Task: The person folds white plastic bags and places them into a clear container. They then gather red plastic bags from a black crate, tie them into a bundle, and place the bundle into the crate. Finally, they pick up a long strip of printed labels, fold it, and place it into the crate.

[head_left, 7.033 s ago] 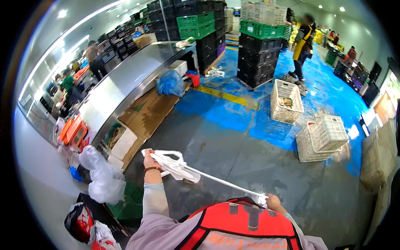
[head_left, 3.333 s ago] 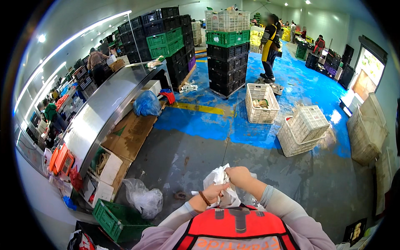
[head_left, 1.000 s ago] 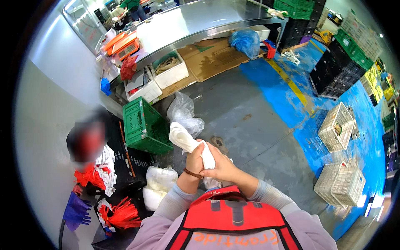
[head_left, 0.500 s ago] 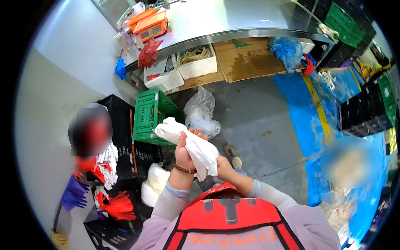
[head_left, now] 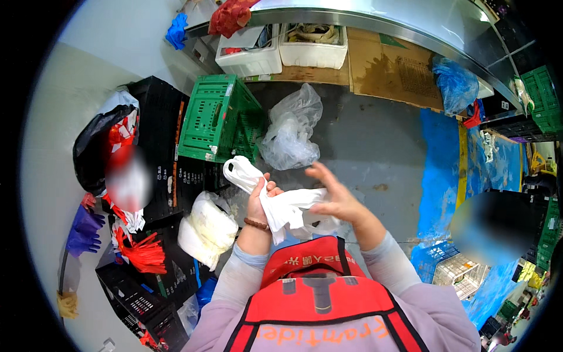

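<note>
Lettering marks the red apron below the left grip's white bundle.

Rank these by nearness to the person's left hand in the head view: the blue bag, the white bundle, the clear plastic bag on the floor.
1. white bundle: touching, held in the left hand
2. clear plastic bag: on the floor ahead, right of the green crate
3. blue bag: farthest, ahead and well to the right
</note>
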A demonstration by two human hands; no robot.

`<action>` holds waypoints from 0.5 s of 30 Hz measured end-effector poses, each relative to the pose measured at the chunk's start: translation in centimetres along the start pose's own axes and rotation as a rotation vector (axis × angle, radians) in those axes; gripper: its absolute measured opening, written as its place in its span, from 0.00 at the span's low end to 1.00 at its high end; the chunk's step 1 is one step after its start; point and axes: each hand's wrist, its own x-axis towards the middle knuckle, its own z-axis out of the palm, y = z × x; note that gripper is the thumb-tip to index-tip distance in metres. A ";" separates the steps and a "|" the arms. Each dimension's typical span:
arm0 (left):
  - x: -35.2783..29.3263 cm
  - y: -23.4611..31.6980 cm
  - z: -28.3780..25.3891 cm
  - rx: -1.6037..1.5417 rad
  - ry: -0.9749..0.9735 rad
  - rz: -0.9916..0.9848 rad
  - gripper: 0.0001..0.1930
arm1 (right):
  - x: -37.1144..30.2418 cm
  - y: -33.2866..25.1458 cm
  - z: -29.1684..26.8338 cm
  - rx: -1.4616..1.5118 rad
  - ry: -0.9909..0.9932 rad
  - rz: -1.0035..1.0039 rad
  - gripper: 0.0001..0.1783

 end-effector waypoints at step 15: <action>2.2 3.0 -16.5 1.902 -0.202 -0.348 0.19 | 4.4 6.7 8.3 -0.727 -0.315 0.187 0.12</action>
